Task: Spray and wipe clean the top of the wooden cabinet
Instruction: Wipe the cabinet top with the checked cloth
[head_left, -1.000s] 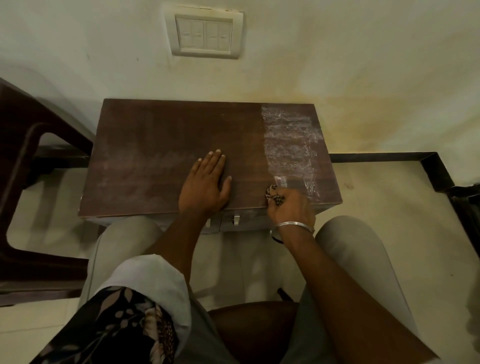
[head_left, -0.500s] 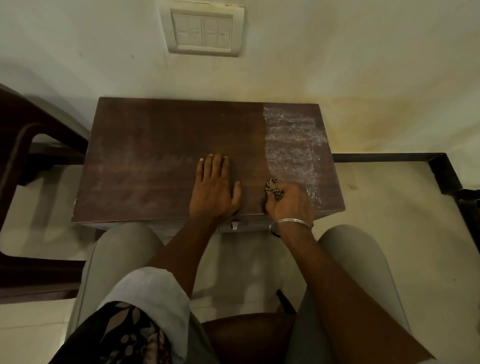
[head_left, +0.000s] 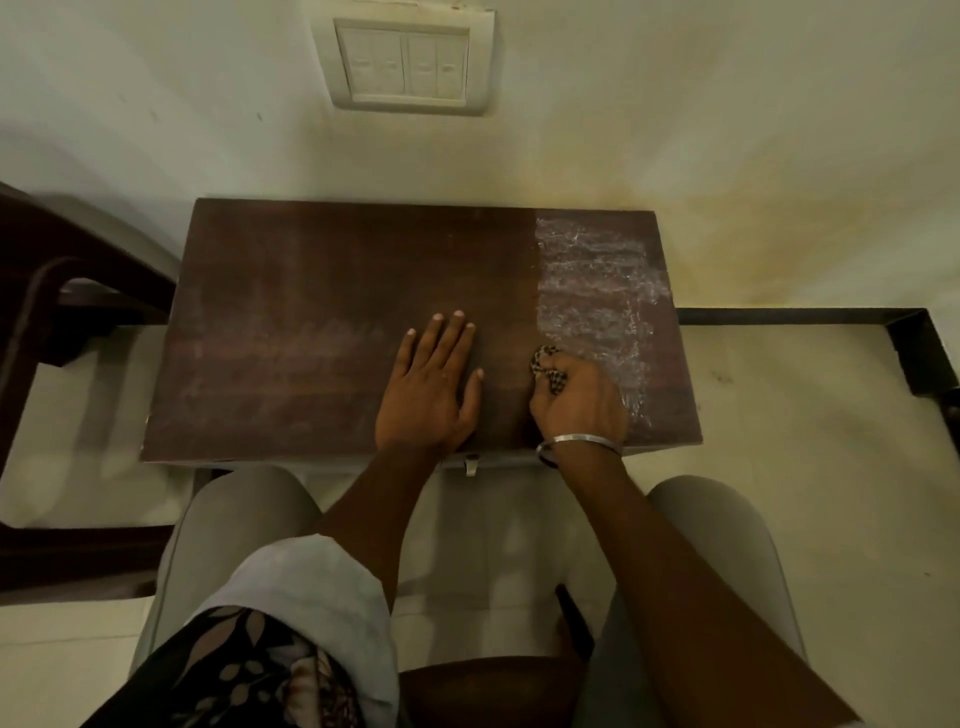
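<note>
Head view: left hand (head_left: 428, 387) flat on cabinet top (head_left: 291, 291); right hand (head_left: 579, 402) beside, gripping cloth (head_left: 548, 369).

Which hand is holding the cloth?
The right hand, wearing the bangle, grips the checked cloth; the left hand lies flat and empty on the cabinet top.

Floral sleeve (head_left: 249, 670), silver bangle (head_left: 582, 441), grey trousers (head_left: 234, 514)

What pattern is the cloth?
Small dark-and-light checks, seen in the head view: cloth bunched in the right hand.
</note>
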